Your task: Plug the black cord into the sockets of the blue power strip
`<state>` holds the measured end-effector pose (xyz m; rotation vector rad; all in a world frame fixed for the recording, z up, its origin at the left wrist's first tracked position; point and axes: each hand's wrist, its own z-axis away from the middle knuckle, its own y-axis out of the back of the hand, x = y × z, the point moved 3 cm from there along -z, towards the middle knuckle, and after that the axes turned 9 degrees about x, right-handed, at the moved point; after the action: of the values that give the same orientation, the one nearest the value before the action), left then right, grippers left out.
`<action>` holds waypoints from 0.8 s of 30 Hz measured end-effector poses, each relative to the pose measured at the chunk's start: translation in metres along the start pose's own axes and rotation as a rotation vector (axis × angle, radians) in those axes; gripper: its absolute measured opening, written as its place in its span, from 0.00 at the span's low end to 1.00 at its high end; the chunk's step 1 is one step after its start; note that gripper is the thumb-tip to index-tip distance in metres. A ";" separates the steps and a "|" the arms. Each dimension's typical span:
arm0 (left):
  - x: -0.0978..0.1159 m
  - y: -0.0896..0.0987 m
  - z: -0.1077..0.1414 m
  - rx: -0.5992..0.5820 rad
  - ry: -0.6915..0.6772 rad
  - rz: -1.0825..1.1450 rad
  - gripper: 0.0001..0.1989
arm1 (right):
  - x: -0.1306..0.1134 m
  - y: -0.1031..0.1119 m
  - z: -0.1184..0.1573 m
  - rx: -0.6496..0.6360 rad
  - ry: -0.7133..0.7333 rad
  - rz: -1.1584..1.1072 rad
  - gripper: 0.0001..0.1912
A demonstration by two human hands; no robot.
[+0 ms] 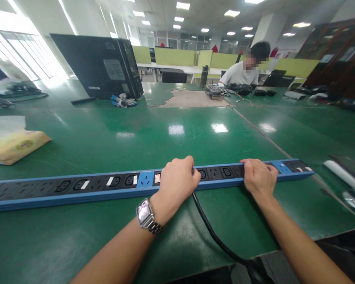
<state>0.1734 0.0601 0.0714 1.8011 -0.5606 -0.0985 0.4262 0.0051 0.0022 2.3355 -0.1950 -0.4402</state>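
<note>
A long blue power strip (146, 179) with black and blue socket sections lies across the green table in front of me. My left hand (177, 177), with a metal-band watch (146, 215) on its wrist, is closed at the strip's sockets around the end of a black power cord (208, 227). The plug end is mostly hidden by my fingers. From there the cord runs down to the table's near edge. Further right, my right hand (258, 177) is wrapped over the strip and grips it near its right end. Small white labels stick to several sockets.
A green table (154, 138) carries a tissue pack (20, 142) at left and a black computer case (97, 65) with gloves (123, 100) beside it. A person (245, 71) sits across the table, near a dark bottle (204, 75). A white roll (343, 173) lies at right.
</note>
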 end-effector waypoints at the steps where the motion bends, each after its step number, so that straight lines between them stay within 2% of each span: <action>1: -0.001 0.000 0.000 0.005 0.012 0.011 0.11 | 0.000 0.000 0.000 0.002 0.001 0.001 0.22; 5: -0.006 0.000 0.001 -0.021 -0.012 0.063 0.11 | 0.001 0.000 0.000 0.015 0.009 0.010 0.21; 10: -0.006 -0.010 -0.001 -0.078 -0.019 0.071 0.10 | 0.002 -0.002 0.003 0.016 0.020 0.007 0.21; 14: -0.005 -0.010 -0.004 -0.052 -0.040 0.145 0.10 | 0.008 -0.006 -0.003 -0.001 -0.012 -0.024 0.21; 15: -0.005 -0.006 -0.004 -0.002 -0.038 0.208 0.10 | 0.008 -0.005 -0.005 -0.018 -0.039 -0.043 0.21; 17: -0.005 0.006 0.000 0.172 -0.016 0.366 0.10 | 0.001 0.006 -0.008 -0.011 -0.144 -0.129 0.21; 19: -0.001 0.019 0.011 0.367 -0.030 0.493 0.09 | -0.021 0.028 -0.003 0.026 -0.270 -0.298 0.23; 20: 0.003 0.023 0.019 0.421 -0.075 0.528 0.09 | -0.039 0.041 0.004 0.031 -0.311 -0.414 0.26; 21: 0.008 0.025 0.028 0.414 -0.152 0.555 0.08 | -0.061 0.052 0.012 -0.069 -0.310 -0.525 0.28; 22: 0.014 0.026 0.037 0.368 -0.230 0.581 0.08 | -0.084 0.061 0.023 -0.235 -0.299 -0.647 0.30; 23: 0.018 0.026 0.047 0.287 -0.287 0.605 0.11 | -0.105 0.067 0.035 -0.455 -0.299 -0.754 0.31; 24: 0.020 0.026 0.055 0.191 -0.330 0.628 0.16 | -0.119 0.075 0.045 -0.563 -0.358 -0.831 0.32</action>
<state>0.1634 -0.0022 0.0833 1.7197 -1.3849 0.0951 0.2981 -0.0457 0.0549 1.6716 0.6779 -1.1460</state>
